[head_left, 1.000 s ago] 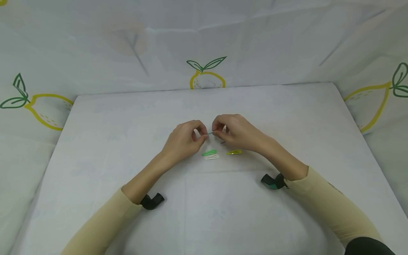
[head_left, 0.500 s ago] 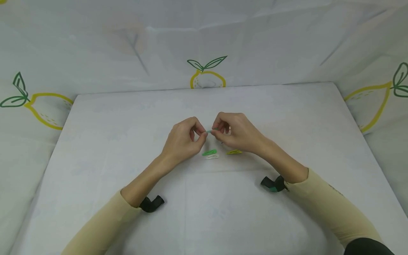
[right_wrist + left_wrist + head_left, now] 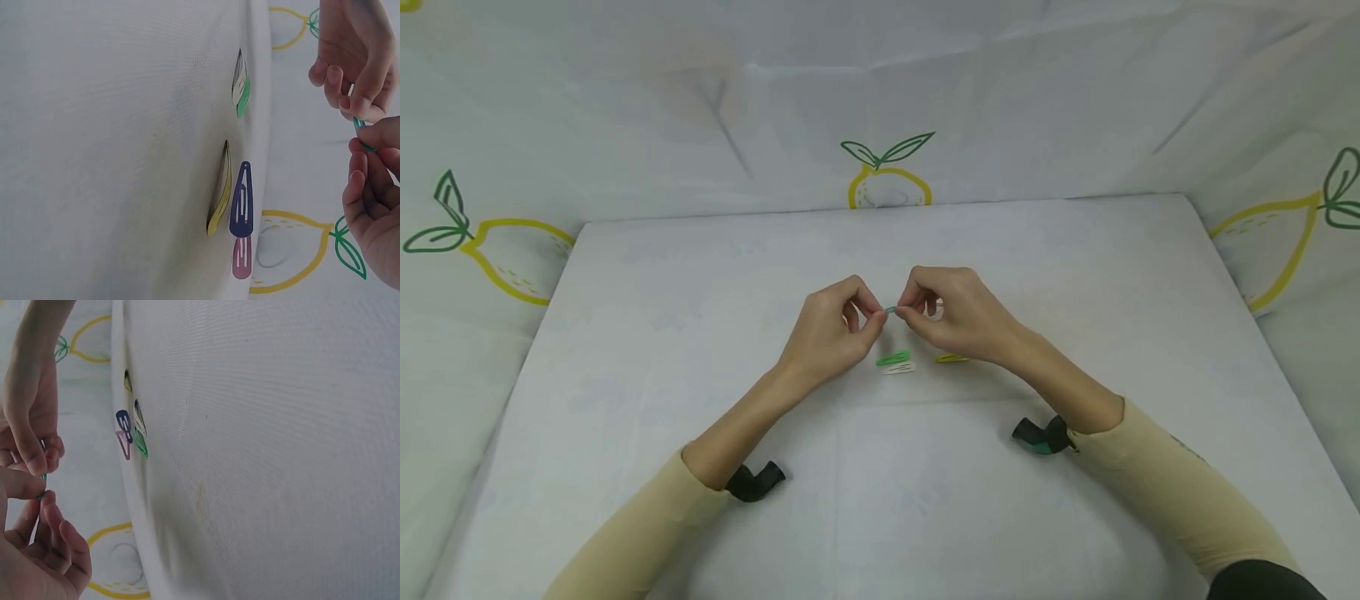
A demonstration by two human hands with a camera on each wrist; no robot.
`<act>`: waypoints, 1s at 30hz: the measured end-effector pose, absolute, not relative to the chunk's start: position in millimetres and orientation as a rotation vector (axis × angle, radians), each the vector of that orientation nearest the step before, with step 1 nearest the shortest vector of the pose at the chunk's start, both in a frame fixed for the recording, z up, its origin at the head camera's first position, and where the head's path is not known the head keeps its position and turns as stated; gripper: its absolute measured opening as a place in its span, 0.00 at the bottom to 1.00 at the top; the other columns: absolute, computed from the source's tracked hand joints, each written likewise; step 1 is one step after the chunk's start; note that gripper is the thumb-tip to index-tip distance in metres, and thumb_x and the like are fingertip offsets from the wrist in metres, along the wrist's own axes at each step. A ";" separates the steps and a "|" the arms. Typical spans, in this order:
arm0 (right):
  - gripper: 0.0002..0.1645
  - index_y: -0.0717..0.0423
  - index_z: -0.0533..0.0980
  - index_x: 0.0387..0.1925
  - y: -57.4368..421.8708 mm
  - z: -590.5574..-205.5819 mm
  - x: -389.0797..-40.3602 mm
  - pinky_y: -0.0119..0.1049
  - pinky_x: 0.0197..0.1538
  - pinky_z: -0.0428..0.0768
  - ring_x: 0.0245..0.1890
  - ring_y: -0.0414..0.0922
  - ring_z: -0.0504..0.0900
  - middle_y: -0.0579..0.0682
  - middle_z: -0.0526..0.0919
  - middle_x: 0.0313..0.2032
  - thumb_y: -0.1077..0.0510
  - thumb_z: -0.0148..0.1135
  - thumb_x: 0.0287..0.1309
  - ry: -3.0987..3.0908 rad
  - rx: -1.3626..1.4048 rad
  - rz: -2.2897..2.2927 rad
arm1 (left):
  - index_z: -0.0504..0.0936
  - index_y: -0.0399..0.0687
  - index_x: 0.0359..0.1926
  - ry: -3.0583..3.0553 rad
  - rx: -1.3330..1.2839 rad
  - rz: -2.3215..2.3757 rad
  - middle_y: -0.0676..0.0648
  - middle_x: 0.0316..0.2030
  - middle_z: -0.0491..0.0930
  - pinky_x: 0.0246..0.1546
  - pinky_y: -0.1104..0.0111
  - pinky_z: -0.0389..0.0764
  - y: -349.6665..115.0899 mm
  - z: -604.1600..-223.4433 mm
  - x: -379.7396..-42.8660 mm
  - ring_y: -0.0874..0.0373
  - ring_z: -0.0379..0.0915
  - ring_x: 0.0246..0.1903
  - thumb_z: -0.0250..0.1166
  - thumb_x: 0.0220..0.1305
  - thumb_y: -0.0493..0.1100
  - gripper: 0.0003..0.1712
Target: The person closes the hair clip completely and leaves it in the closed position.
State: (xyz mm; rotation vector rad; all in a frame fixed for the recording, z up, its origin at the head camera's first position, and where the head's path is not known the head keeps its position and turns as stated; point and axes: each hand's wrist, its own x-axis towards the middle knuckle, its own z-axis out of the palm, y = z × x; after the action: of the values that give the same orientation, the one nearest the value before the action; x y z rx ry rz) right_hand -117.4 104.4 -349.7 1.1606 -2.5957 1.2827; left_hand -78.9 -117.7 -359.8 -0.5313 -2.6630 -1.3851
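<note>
Both hands are grasping. The left hand [image 3: 833, 329] and the right hand [image 3: 966, 312] each pinch one end of a teal snap hair clip [image 3: 891, 309] between thumb and fingers. The teal clip is held raised, beyond a green snap hair clip [image 3: 893, 359] that lies on the white-covered counter [image 3: 925, 517]. Most of its body is hidden by the fingers.

A white snap hair clip [image 3: 898, 367] lies just beside the green clip, on its near side. A yellow snap hair clip [image 3: 951, 357] lies apart, to the right of the green clip. Also right of the green clip in the right wrist view, a navy snap hair clip [image 3: 241, 229] overlaps a mauve snap hair clip [image 3: 242, 270]; how this pair is supported cannot be told. Well beyond the green clip hangs a lemon-printed cloth [image 3: 1022, 108].
</note>
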 end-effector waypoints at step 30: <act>0.11 0.56 0.89 0.39 111.9 -349.5 -119.4 0.37 0.43 0.87 0.35 0.40 0.87 0.45 0.93 0.35 0.67 0.82 0.55 -2.517 1.230 1.355 | 0.89 0.46 0.40 -2.720 -0.371 -1.731 0.48 0.34 0.87 0.33 0.69 0.75 -129.9 -361.6 -81.3 0.55 0.80 0.31 0.72 0.69 0.41 0.04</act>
State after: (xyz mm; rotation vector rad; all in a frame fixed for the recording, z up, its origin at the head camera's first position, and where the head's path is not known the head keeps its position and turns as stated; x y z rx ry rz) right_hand -119.4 111.9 -349.5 1.2295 -2.5168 1.3549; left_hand -81.3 -129.9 -361.6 -0.3712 -2.7202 -1.7314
